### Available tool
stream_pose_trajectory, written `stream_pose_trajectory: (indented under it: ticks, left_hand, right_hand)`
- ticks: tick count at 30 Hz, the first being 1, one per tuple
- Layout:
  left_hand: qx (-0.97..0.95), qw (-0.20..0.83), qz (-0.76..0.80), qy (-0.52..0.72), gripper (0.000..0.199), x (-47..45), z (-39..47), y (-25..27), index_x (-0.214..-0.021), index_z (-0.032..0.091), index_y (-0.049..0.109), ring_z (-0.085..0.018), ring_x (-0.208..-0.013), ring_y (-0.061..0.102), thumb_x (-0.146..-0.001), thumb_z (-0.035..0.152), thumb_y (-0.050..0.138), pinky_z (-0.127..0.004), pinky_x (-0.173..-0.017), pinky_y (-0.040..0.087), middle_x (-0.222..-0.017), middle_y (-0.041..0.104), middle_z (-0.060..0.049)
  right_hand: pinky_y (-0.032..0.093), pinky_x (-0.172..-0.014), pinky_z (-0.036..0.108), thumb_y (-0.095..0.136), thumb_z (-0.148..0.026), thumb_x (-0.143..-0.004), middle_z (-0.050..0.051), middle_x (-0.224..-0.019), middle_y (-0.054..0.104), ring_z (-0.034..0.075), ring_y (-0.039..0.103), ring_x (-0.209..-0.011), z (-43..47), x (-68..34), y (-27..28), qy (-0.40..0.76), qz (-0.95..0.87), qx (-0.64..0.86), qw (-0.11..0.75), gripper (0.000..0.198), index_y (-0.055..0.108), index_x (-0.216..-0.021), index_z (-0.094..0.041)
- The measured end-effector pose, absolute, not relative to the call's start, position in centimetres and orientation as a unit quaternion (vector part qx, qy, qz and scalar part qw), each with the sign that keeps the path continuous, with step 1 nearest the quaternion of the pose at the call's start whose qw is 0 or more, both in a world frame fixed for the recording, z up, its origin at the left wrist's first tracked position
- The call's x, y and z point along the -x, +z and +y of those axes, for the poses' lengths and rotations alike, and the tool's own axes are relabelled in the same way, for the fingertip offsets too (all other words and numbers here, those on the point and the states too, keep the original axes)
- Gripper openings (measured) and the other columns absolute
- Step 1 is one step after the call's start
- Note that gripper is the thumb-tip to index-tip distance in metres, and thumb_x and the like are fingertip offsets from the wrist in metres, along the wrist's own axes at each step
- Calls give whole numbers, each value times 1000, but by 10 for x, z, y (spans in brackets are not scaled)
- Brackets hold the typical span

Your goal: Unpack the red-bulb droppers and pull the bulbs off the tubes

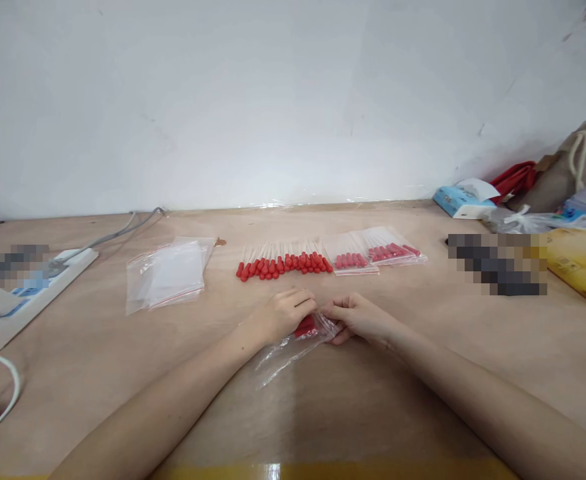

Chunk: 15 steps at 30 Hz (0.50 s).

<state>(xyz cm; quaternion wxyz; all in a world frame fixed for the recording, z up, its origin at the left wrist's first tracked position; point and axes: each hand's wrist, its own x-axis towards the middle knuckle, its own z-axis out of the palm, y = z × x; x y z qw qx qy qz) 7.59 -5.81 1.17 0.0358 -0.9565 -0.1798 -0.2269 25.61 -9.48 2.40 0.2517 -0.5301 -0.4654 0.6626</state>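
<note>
A clear plastic zip bag (pixel 285 355) lies at a slant between my two hands, its body stretching toward the front left. Several red-bulbed droppers (pixel 305 327) show in its upper part. My left hand (pixel 291 312) is closed at the bag's top edge, over the red bulbs; its fingertips are partly hidden. With thumb and fingers, my right hand (pixel 357 319) pinches the crumpled right edge of the same bag. Just beyond my hands lies a row of loose red-bulbed droppers (pixel 273 265), thin clear stems pointing away. To their right, filled bags (pixel 351 261) hold more droppers.
Flat clear bags (pixel 173 273) are piled at left. A power strip (pixel 73 270) with cables stands farther left. At right are a blue tissue box (pixel 463 202), a blurred dark object (pixel 497 263) and a yellow package (pixel 583 263). A white wall (pixel 273 100) rises behind the table.
</note>
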Motion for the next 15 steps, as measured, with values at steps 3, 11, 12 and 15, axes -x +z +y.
stream_pose_trajectory:
  ticks: [3,11,12,15]
  left_hand:
    - [956,50,-171,-233,20,-76,-58,11,-80,12,55,-13,-82,57,-89,15,37,-23,-72,48,-85,61,-6]
    - [960,50,-151,-230,20,-78,-62,14,-80,13,54,-13,-84,57,-89,12,36,-23,-74,48,-86,60,-6]
    - [960,51,-148,-230,19,-77,-62,14,-81,13,54,-13,-84,57,-89,12,36,-23,-74,49,-87,60,-6]
    - [961,51,-143,-231,18,-76,-62,15,-84,12,53,-14,-86,56,-89,12,36,-25,-77,49,-91,60,-7]
  right_hand:
    - [49,-48,17,60,-38,-73,0,-58,59,6,55,-49,-94,-257,25,664,-477,520,247,27,57,-67,-12]
    - [47,-45,16,58,-28,-71,-4,-52,56,5,51,-45,-93,-261,20,663,-508,504,218,19,51,-61,-14]
    - [47,-45,16,55,-26,-72,-3,-52,56,5,52,-45,-93,-260,20,661,-510,506,216,17,51,-61,-14]
    - [47,-45,16,49,-21,-74,-2,-54,59,7,56,-48,-93,-259,21,657,-504,518,213,13,49,-62,-15]
